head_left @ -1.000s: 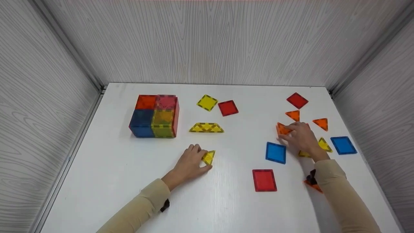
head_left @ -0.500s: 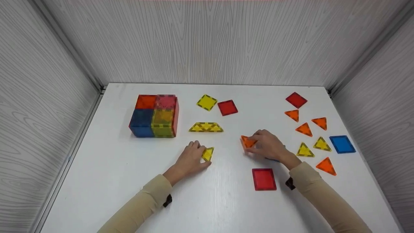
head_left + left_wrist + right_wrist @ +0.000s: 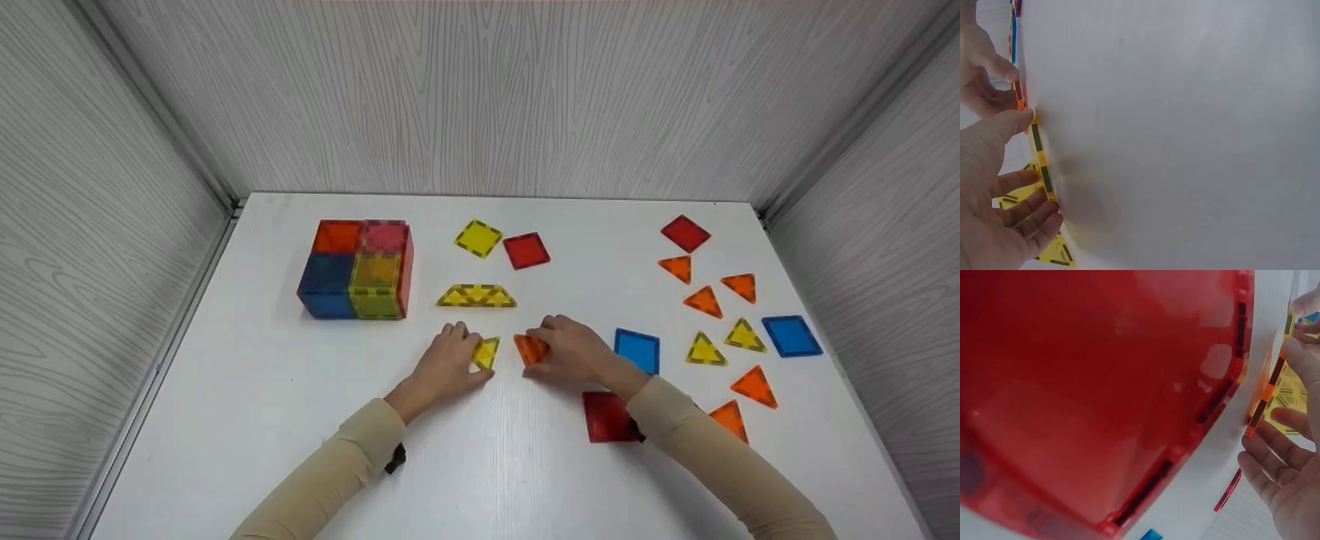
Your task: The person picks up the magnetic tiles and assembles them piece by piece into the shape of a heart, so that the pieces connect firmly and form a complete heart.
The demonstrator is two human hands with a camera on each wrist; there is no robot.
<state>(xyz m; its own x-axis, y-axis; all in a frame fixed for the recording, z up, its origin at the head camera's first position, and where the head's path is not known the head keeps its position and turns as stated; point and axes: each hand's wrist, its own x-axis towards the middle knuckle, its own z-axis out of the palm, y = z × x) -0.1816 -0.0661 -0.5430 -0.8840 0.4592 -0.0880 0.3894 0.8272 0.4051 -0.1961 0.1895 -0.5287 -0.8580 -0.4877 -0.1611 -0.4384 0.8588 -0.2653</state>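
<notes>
In the head view, my left hand (image 3: 442,364) pinches a yellow triangular magnetic tile (image 3: 487,353) between thumb and fingers near the table's middle. Facing it across a small gap, my right hand (image 3: 576,351) pinches an orange triangular magnetic tile (image 3: 531,349). Both tiles are partly covered by the fingers. From the left wrist, the yellow tile (image 3: 1040,149) shows edge-on, thumb at one end and fingertips at the other. The right wrist view has the orange tile (image 3: 1266,391) edge-on too. Just behind the hands lies a yellow trapezoid of joined triangle tiles (image 3: 477,296).
A multicoloured tile block (image 3: 354,270) stands at the left. Behind the trapezoid lie a yellow square (image 3: 478,238) and a red square (image 3: 526,250). Below the right forearm is another red square (image 3: 606,416), beside a blue square (image 3: 637,351). Several orange triangles (image 3: 703,301) lie scattered rightward.
My right hand has carried the orange triangular tile leftward from the right-hand group to beside my left hand. The left hand, still pinching the yellow tile, has shifted only slightly.
</notes>
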